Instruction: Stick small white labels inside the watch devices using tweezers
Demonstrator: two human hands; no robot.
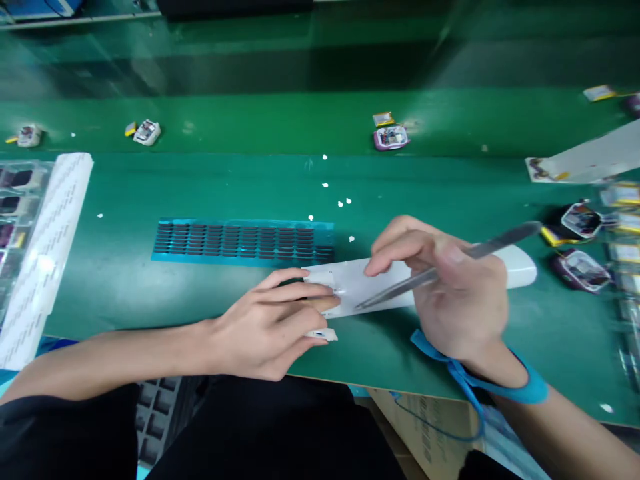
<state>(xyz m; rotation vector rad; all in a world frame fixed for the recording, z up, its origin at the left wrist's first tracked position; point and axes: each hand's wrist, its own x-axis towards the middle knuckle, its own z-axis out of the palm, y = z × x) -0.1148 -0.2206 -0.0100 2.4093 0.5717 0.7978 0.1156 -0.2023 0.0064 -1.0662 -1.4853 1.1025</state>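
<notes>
I am watching my right hand point(457, 293) pinching a pair of metal tweezers point(450, 263), closed around their shank, tips pointing down-left onto the white backing strip point(373, 283) at frame centre. The strip's long axis is running left to right across the green mat point(150, 293). My left hand point(273, 320) is pressing the strip's left end flat with its fingers while nipping a small white piece point(325, 334). The tweezer tips are lying just right of those fingers. A blue sheet of dark pads point(243, 242) is sitting just above.
</notes>
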